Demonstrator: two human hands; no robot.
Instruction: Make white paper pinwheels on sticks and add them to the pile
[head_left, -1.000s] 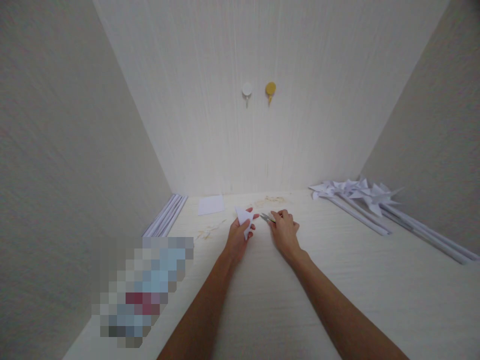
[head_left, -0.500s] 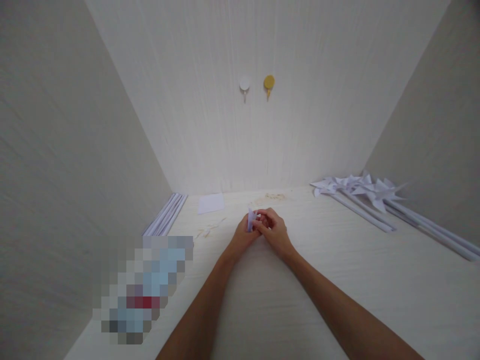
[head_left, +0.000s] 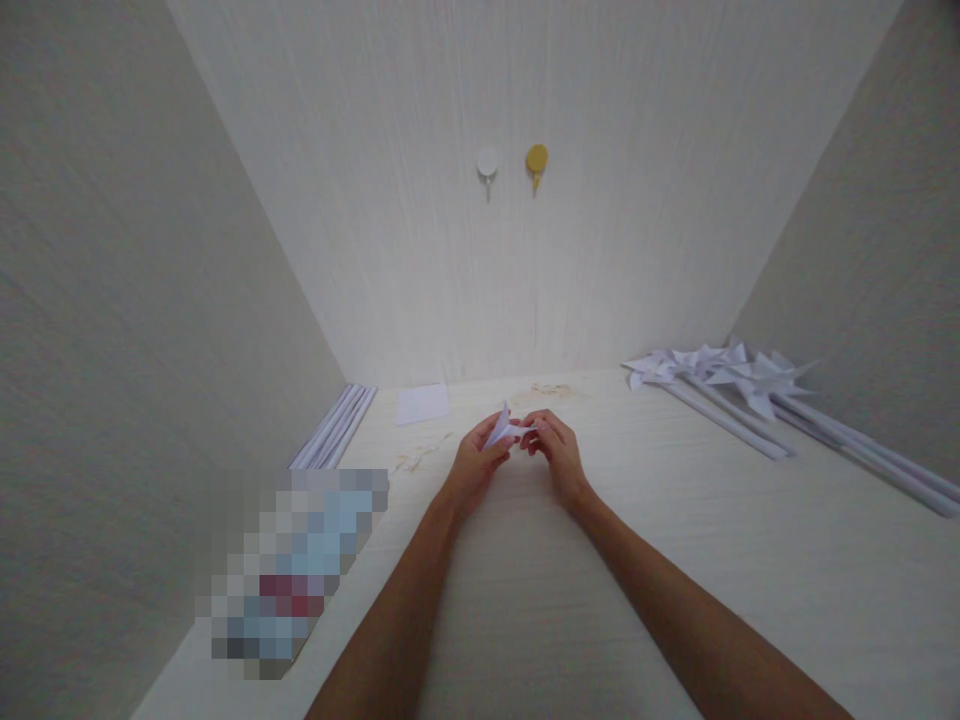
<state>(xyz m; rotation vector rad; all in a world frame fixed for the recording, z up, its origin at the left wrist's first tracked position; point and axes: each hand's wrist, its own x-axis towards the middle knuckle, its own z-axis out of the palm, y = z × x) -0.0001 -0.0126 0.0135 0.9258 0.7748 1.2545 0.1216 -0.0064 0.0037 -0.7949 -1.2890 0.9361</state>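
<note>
Folded paper (head_left: pixel 495 434) held over the bench (head_left: pixel 487 630)

The left hand (head_left: pixel 472 462) grips it between its fingers, probably so the folds hold. The right hand (head_left: pixel 556 445) curls at its right tip; whether those fingers grip, I cannot tell. A flat sheet (head_left: pixel 422 404) lies far left, perhaps leaving working room.

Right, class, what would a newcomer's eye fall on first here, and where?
Probably the yellow hook, bright against the pale back wall, just right of a white hook. Next, at the centre, the left hand holding folded white paper, with the right hand close beside it. Then the white, star-shaped paper pinwheels at the back right of the table.
</note>
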